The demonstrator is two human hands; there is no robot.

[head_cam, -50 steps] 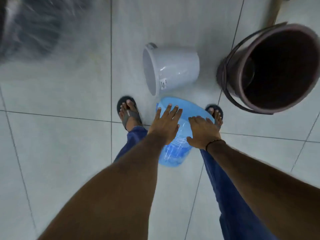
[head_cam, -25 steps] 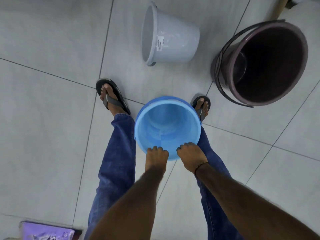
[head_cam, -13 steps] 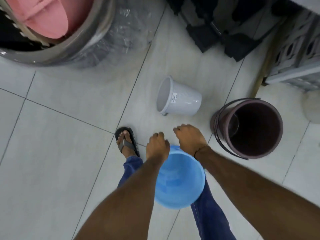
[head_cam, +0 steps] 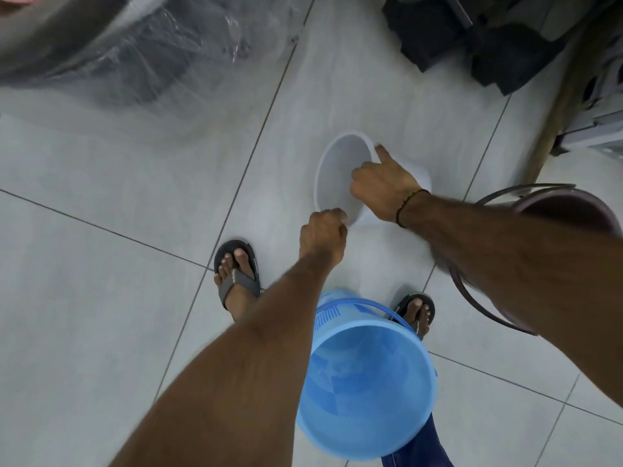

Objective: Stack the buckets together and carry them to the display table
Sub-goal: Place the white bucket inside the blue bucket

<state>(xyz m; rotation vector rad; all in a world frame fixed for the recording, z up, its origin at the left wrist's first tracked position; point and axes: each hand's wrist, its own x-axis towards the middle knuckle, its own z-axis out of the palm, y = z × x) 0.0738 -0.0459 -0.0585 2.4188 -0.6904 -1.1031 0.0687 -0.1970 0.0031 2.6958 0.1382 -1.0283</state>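
A white bucket (head_cam: 337,173) lies on its side on the tiled floor, mouth facing left. My left hand (head_cam: 322,235) pinches its near rim, and my right hand (head_cam: 381,187) grips the upper right rim with fingers inside. A light blue bucket (head_cam: 364,382) stands upright between my feet, open mouth up, its handle folded at the far side; neither hand touches it. A dark maroon bucket (head_cam: 569,210) with a wire handle stands at the right, mostly hidden behind my right forearm.
A large plastic-wrapped tub (head_cam: 111,45) fills the upper left. Dark stacked items (head_cam: 472,38) sit at the top right beside a wooden pole (head_cam: 556,109) and grey crates (head_cam: 603,96). My sandalled feet (head_cam: 236,278) stand on pale floor tiles.
Both hands let go of the blue bucket, which now stands between my feet, and reached forward to the white bucket's rim.
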